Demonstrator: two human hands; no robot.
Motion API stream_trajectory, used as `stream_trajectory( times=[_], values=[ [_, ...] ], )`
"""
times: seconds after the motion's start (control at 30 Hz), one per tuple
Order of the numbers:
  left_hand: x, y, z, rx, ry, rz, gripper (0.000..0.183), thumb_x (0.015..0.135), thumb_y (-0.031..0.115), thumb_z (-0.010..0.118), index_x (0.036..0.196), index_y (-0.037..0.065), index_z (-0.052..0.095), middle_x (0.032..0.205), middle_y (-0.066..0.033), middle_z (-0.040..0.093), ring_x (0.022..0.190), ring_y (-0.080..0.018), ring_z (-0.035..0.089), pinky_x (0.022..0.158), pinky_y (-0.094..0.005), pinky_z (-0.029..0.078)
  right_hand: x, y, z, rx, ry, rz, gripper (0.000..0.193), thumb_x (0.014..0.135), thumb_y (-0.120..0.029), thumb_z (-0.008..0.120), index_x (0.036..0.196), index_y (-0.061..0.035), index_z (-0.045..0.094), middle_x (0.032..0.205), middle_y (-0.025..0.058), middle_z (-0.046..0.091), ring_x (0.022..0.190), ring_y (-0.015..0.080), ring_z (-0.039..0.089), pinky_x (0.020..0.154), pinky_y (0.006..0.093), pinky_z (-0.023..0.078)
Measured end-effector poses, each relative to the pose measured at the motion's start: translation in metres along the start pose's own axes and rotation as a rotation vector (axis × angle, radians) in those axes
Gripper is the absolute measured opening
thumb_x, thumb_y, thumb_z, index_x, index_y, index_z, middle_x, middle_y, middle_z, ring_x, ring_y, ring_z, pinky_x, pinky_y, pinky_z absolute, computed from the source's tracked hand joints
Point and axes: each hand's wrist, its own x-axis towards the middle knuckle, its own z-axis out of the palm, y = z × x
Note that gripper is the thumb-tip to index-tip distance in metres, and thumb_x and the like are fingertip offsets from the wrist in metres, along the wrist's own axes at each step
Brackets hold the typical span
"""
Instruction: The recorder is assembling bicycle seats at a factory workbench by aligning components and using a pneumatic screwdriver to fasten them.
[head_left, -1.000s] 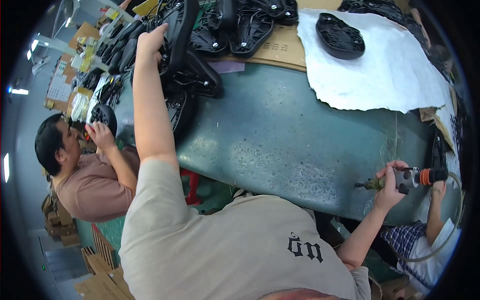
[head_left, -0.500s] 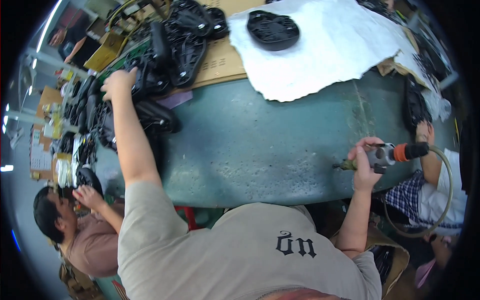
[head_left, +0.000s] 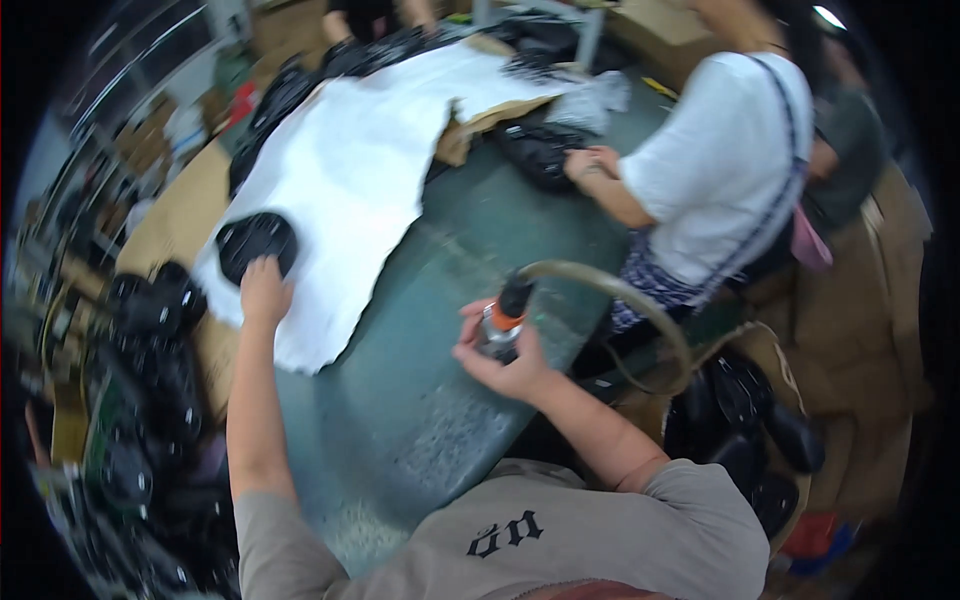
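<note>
My left hand (head_left: pixel 264 292) reaches out over a white sheet (head_left: pixel 335 190), its fingers closed on the near edge of a black bicycle saddle (head_left: pixel 252 240). The saddle lies on the sheet; its ribbed side appears to face up. Over the green table (head_left: pixel 440 350), my right hand (head_left: pixel 515 365) is wrapped round an air screwdriver (head_left: pixel 500 335) with a grey body and an orange collar (head_left: pixel 504 318). A hose (head_left: pixel 625 290) loops from the tool's black end toward the right. The tool's tip is hidden in this view.
More black saddles (head_left: pixel 150 380) are piled at the left, beside cardboard (head_left: pixel 180 220). A co-worker in a white shirt (head_left: pixel 735 140) handles a black part (head_left: pixel 545 155) at the table's right. An open bag of black saddles (head_left: pixel 740 400) stands at lower right. Another person (head_left: pixel 375 15) works at the far side.
My view has turned right. My left hand has left the pile at the left and come to the saddle on the white sheet. The screwdriver remains in my right hand, now turned differently.
</note>
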Motion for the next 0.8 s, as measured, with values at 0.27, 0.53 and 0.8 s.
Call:
stream_trajectory(
  times=[0.27,0.53,0.8],
  values=[
    [-0.003,0.031,0.013,0.221,0.140,0.061,0.008,0.086,0.004,0.061,0.095,0.005,0.060,0.102,-0.0143,0.061,0.099,-0.0347,0.062,0.084,-0.0447,0.053,-0.009,0.008,-0.010,0.075,0.066,0.036,0.056,0.089,-0.011,0.083,0.137,-0.0089,0.056,0.099,-0.0005,0.066,0.086,0.0069,0.064,0.082,0.0283,0.054],
    [-0.178,0.144,-0.079,0.077,-0.020,0.545,0.009,0.083,0.013,0.060,0.089,0.007,0.061,0.091,-0.0102,0.059,0.088,-0.0281,0.061,0.074,-0.0411,0.050,0.000,-0.005,-0.015,0.111,0.044,-0.036,0.025,0.092,0.000,0.067,0.115,-0.0055,0.060,0.104,0.0042,0.067,0.078,0.0086,0.065,0.069,0.0288,0.056],
    [-0.283,0.219,-0.181,-0.769,0.045,0.820,0.015,0.080,0.017,0.078,0.077,0.009,0.065,0.072,0.0004,0.052,0.066,-0.0174,0.056,0.057,-0.0322,0.043,0.035,-0.065,-0.008,0.270,-0.014,-0.165,0.043,0.091,0.002,0.071,0.130,-0.0012,0.053,0.104,0.0103,0.069,0.067,0.0124,0.065,0.059,0.0287,0.055]
  ],
)
